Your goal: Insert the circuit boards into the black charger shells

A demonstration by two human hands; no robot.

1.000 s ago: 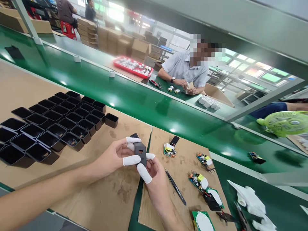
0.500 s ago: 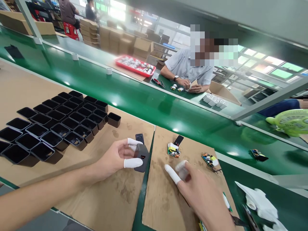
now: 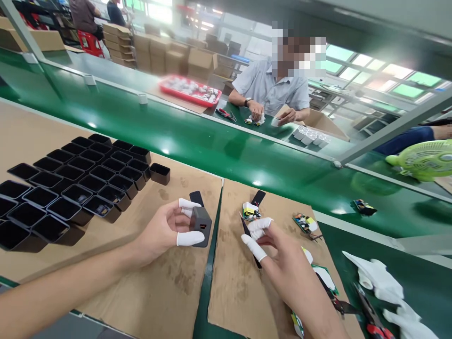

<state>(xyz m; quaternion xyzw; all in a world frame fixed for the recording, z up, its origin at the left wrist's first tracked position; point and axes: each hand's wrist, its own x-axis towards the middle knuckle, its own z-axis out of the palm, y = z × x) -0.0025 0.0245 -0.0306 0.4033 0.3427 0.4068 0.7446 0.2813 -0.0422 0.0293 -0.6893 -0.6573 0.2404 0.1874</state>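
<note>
My left hand (image 3: 164, 230), with white finger cots on the thumb and fingers, grips a black plastic housing (image 3: 202, 223) that has a small slot in its end face. Just behind it, a flat black piece (image 3: 196, 197) shows partly. My right hand (image 3: 282, 259), also in finger cots, has its thumb and fingers closed around dark pointed tweezers (image 3: 246, 226); the tip points away from me. Beyond them, on the cardboard, sits a circuit board (image 3: 250, 211) beside a flat black piece (image 3: 260, 197). Another circuit board (image 3: 305, 222) lies farther right.
Rows of open black cases (image 3: 70, 188) cover the left cardboard. Pliers (image 3: 369, 308) and white cloth (image 3: 379, 282) are at right. Across the green bench (image 3: 212, 146), a co-worker (image 3: 271, 89) handles small parts near a red tray (image 3: 190, 92). A green fan (image 3: 423, 160) stands right.
My right hand's fingers have come together on the tweezers, which now show in front of the circuit board. My left hand keeps the black housing, its slotted end turned more into view.
</note>
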